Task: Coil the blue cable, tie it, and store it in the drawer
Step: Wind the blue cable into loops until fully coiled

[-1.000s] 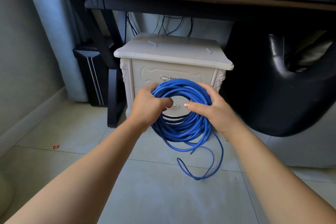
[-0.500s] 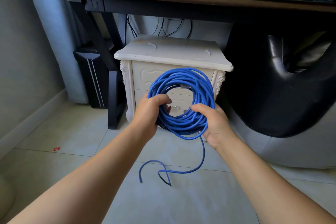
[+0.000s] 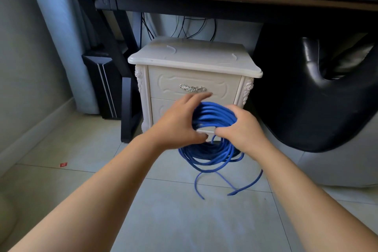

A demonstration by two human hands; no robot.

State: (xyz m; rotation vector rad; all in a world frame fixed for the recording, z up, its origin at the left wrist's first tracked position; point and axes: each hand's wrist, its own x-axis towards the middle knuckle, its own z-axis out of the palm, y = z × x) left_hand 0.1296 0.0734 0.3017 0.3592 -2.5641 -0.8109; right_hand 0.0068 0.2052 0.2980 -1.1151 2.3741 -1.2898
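The blue cable [image 3: 212, 114] is gathered into a coil, held in the air just in front of the nightstand [image 3: 194, 57]; the left hand [image 3: 178, 122] grips its left side, fingers blurred over the top; the right hand [image 3: 241, 129] is curled round its right side; two loose ends [image 3: 233, 192] dangle toward the tiled floor [image 3: 184, 221]. Coiling looks nearly done; no tie shows; both drawers [image 3: 173, 84] are closed, so tying, opening and storing remain.
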